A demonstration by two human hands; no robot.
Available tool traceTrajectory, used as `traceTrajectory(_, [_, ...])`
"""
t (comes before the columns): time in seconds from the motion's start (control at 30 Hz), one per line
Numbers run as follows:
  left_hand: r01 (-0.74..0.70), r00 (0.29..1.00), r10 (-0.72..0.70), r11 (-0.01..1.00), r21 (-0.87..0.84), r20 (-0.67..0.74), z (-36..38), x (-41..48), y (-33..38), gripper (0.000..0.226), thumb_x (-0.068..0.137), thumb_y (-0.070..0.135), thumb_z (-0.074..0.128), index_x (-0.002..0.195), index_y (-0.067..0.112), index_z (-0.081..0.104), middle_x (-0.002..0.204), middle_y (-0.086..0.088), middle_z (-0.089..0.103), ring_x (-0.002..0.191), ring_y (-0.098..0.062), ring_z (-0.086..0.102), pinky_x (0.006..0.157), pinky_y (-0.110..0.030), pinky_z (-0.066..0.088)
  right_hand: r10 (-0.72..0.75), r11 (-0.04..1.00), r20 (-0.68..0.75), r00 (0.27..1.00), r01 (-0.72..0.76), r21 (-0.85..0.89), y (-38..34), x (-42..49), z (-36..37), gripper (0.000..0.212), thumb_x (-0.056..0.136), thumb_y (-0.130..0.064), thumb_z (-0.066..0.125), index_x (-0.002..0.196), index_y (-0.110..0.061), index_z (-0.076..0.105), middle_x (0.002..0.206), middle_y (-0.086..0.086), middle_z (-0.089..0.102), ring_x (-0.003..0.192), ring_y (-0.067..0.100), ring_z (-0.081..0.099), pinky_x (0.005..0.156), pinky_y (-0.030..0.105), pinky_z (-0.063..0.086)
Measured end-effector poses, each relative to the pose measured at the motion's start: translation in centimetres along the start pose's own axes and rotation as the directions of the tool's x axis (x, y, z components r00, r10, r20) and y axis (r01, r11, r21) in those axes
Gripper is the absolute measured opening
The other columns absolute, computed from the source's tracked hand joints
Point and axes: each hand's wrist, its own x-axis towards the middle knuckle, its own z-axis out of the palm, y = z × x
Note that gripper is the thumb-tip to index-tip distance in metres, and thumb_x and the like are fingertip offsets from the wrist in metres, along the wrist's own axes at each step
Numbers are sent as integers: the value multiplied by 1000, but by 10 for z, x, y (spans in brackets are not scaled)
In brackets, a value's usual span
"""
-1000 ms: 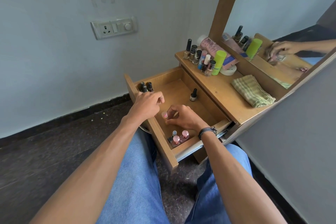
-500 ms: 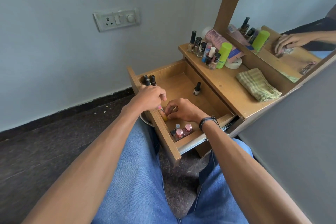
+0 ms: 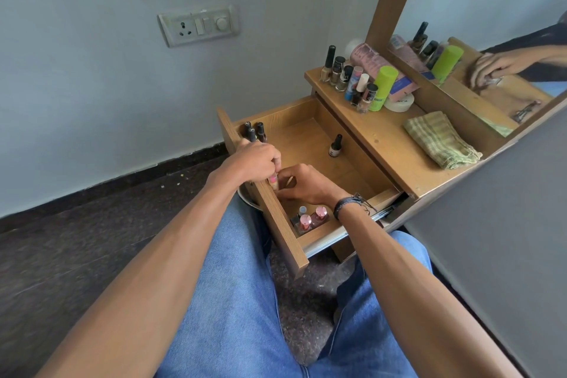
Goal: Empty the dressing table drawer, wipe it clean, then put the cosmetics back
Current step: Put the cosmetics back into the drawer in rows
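My left hand (image 3: 254,161) pinches a pink-capped bottle (image 3: 273,182) against the front panel of the open drawer (image 3: 285,224). My right hand (image 3: 306,186) curls just beside it, inside the drawer, and I cannot tell whether it grips anything.

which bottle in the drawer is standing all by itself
The small black-capped bottle near the drawer wall under the tabletop. It stands alone; the dark-capped trio crowds the far left corner and the pink-capped ones cluster in the near corner.

Both arms outstretched, left hand (image 3: 256,163) curled round a small bottle (image 3: 272,182), right hand (image 3: 303,186) curled just beside it — hold unclear.
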Motion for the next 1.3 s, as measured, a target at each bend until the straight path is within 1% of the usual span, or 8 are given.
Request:
traceTrajectory(0.1, [19, 1000, -19, 999, -27, -4, 3, 1, -5, 42, 94, 5, 49, 73, 41, 57, 128, 6, 65, 130, -24, 49, 114, -50, 27, 28, 999, -45, 999, -29, -21, 0, 0, 2, 22, 87, -29, 80, 106, -18, 77, 98, -2, 75, 86, 13, 68, 81, 31, 58])
traceTrajectory(0.23, [19, 999, -22, 997, -69, -49, 7, 3, -7, 41, 97, 3, 46, 82, 40, 58, 131, 5, 64, 131, -25, 48, 112, -47, 28, 57, 998, -97, 994, -60, -31, -3, 1, 3, 23, 88, -26, 80, 109, -17, 77, 103, 2, 74, 90, 18, 68, 85, 38, 58])
traceTrajectory(0.4, [19, 994, -30, 995, -102, -104, 7, 3, -5, 39, 95, -4, 46, 94, 32, 63, 128, 4, 66, 130, -19, 50, 111, -43, 25, 34, 994, -79, 996, -42, -102, -9, 1, 4, 14, 93, -20, 73, 105, -14, 76, 104, 6, 74, 92, 20, 67, 84, 36, 57])
traceTrajectory(0.57, [-3, 990, -6, 998, -62, -141, 7, 0, -2, 34, 92, -3, 49, 98, 24, 69, 124, 2, 68, 124, -19, 56, 108, -43, 24, 44, 995, -101, 994, -54, -90, -10, 3, 4, 9, 89, -18, 76, 99, -16, 76, 96, -1, 76, 84, 9, 63, 85, 31, 55])
traceTrajectory(0.8, [5, 990, -14, 998, -61, -141, 7, 0, -3, 37, 92, -4, 48, 92, 30, 62, 121, 1, 69, 121, -19, 56, 106, -43, 25, 80, 997, -118, 990, -82, -15, -12, 4, 3, 11, 85, -18, 83, 87, -20, 72, 84, -8, 70, 80, 9, 66, 76, 25, 54])
traceTrajectory(1.03, [23, 988, -31, 998, -60, -149, 7, -1, 0, 34, 93, -3, 47, 94, 26, 64, 113, -1, 70, 113, -23, 58, 107, -42, 26, 61, 997, -117, 991, -66, -39, -14, 2, 3, 6, 89, -21, 79, 93, -19, 74, 86, -9, 68, 88, 14, 67, 79, 28, 54])
traceTrajectory(1.17, [30, 989, -40, 997, -71, -140, 8, 0, -2, 37, 94, -2, 41, 95, 26, 65, 112, -2, 70, 112, -25, 58, 107, -44, 28, 59, 996, -118, 991, -66, -58, -12, 2, 3, 8, 91, -21, 77, 97, -17, 74, 93, -3, 72, 88, 14, 67, 79, 28, 56])
traceTrajectory(1.3, [24, 990, -34, 997, -72, -136, 6, -2, 1, 34, 94, -2, 44, 97, 24, 66, 111, 0, 70, 109, -23, 60, 107, -44, 28, 68, 996, -114, 991, -74, -48, -12, 2, 3, 9, 90, -20, 77, 98, -17, 75, 92, -4, 71, 86, 12, 66, 79, 27, 56])
